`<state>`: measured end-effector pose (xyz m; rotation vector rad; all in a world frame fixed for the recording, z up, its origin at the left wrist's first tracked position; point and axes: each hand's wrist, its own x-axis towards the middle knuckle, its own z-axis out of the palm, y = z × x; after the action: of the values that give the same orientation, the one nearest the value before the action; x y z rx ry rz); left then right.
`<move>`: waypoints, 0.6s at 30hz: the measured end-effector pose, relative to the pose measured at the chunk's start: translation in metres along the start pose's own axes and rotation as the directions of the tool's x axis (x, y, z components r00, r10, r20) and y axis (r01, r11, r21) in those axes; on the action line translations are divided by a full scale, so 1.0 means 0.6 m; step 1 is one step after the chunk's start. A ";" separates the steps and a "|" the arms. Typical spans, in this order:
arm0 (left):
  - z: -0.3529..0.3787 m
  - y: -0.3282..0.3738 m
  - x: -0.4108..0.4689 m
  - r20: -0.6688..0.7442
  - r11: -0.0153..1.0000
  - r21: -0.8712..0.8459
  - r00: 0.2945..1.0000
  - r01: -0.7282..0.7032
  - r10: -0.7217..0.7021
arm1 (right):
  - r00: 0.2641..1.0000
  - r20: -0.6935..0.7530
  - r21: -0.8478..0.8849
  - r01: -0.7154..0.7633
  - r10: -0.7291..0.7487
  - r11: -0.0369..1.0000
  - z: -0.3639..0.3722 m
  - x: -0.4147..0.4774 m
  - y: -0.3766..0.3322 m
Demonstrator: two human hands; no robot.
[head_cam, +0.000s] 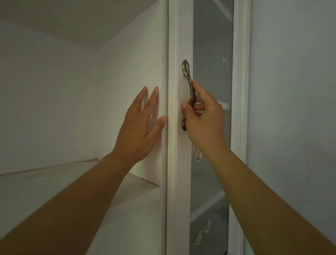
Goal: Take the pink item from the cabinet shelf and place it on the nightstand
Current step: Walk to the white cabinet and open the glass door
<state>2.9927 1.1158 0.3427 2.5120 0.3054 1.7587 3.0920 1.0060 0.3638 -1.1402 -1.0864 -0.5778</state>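
Observation:
A white cabinet door (177, 169) with a frosted glass pane (210, 70) stands in the middle of the head view. My right hand (204, 118) grips its ornate bronze handle (187, 72). My left hand (141, 125) lies flat and open against the white side panel just left of the door's edge, thumb touching the door frame. White shelves (207, 204) show dimly behind the glass. No pink item and no nightstand are in view.
To the left is an open white compartment with a shelf board (35, 193) below and a sloped top (62, 6) above. A plain grey wall (307, 99) runs on the right. Small stickers (198, 155) sit on the glass.

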 end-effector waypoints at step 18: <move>-0.007 -0.011 0.006 0.015 0.998 -0.061 1.000 -0.024 0.025 | 0.999 0.019 0.078 -0.030 0.029 0.996 -0.003 0.003 -0.007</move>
<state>2.9890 1.1229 0.3462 2.4971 0.2175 1.7289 3.0899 1.0029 0.3671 -1.0933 -1.0967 -0.4984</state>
